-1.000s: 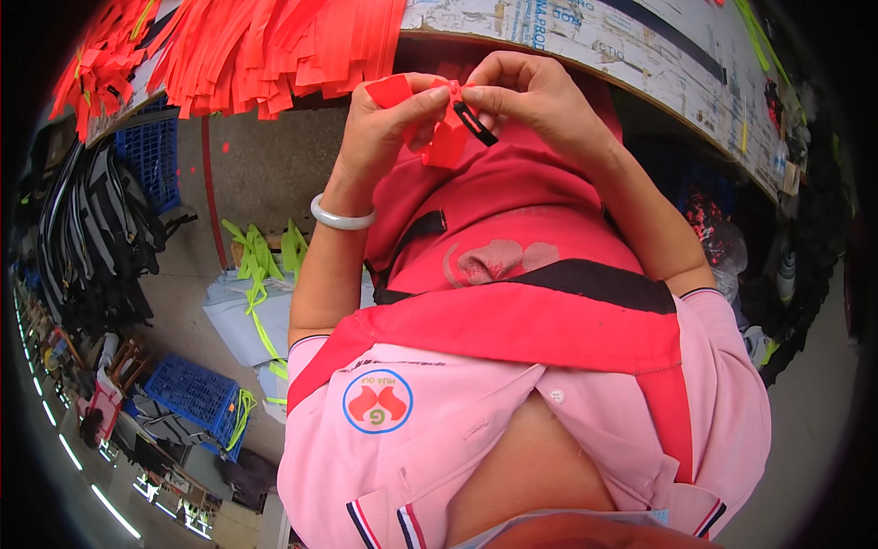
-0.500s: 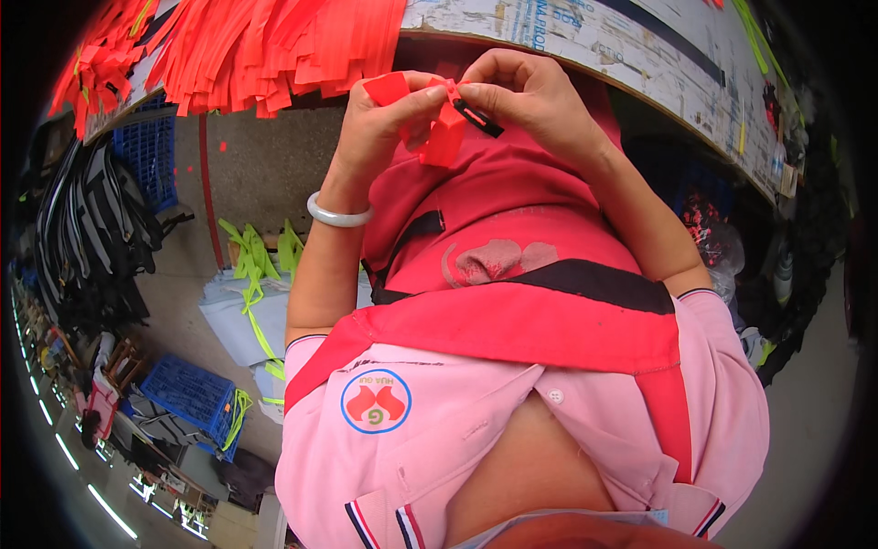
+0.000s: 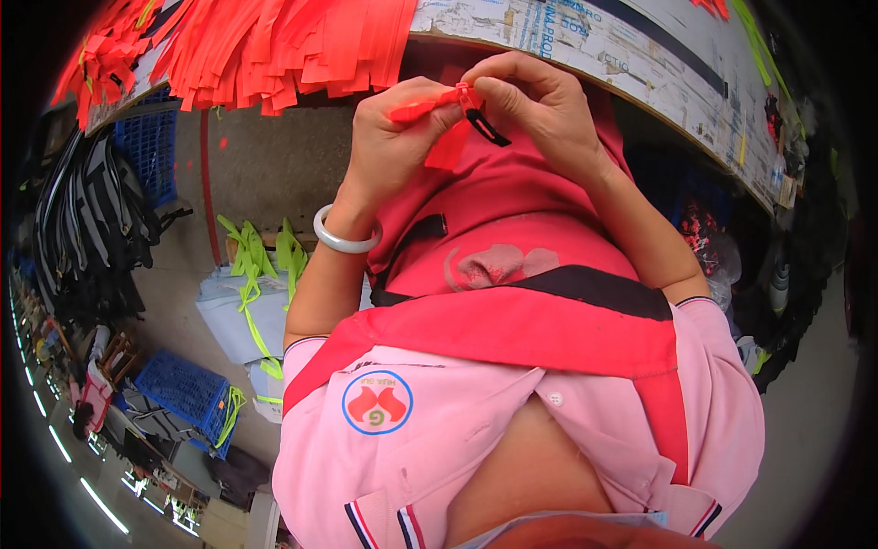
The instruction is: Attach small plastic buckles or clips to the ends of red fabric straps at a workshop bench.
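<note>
Close together above my red apron, both hands work on one bright orange-red fabric strip. My left hand, with a white bangle at the wrist, is closed on the strip, whose short end sticks out past the fingers. The thumb and fingertips of my right hand pinch the strip's narrow gathered top. From that spot a slim black buckle-like piece hangs slanting down toward the apron. How the strip is joined to it is hidden by the fingertips.
A thick bunch of orange-red strips hangs over the edge of the worn white table. Dark straps hang at left near a blue crate. Neon-yellow strips lie over pale sheets. Another blue crate stands lower left.
My left hand has turned and closed further over the strip, so less of it shows. The black piece has shifted slightly right and down. My right hand still pinches at the top.
</note>
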A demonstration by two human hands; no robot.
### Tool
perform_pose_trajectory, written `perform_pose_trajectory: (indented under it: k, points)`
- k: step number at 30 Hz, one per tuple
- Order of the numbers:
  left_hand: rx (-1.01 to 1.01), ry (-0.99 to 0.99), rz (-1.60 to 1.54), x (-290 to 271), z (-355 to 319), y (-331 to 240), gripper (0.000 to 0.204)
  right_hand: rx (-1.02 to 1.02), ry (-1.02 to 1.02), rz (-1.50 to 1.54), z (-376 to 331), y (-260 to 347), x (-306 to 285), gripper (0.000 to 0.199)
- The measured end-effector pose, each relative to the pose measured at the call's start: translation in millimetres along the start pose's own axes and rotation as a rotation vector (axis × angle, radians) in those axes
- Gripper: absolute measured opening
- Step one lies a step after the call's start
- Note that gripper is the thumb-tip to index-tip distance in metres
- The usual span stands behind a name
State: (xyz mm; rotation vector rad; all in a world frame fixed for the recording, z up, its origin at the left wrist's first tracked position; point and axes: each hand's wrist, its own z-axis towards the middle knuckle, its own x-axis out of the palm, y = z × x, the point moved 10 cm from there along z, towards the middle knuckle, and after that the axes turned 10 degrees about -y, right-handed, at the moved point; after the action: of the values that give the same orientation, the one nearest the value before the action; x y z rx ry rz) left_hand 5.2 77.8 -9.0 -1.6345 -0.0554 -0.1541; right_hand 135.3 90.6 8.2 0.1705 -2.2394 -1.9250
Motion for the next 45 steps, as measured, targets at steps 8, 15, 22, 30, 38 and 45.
perform_pose_trajectory:
  k: [8,15,22,30,38,45]
  points:
    - [0.345,-0.024,0.237,2.3,-5.9,-31.8,0.014,-0.451,0.044,-0.312,-11.4,40.2,15.9,0.016]
    - [0.211,-0.011,0.159,2.0,-4.8,-15.1,0.016,-0.543,0.02,-0.326,-11.4,43.1,15.6,0.016]
    - [0.11,0.097,0.172,10.3,1.3,-7.7,0.013,-0.508,0.012,-0.312,-8.6,31.5,10.2,0.015]
    - [0.063,-0.031,0.025,5.2,-3.8,11.9,0.008,-0.374,0.003,-0.208,-3.9,10.7,7.6,0.012]
    - [-0.048,0.009,-0.087,8.2,3.0,19.6,0.004,-0.393,-0.027,-0.224,-2.8,13.8,6.7,0.011]
    - [-0.187,0.057,-0.04,14.2,4.9,46.0,0.013,-0.174,-0.065,-0.135,5.3,-23.3,-7.5,0.011]
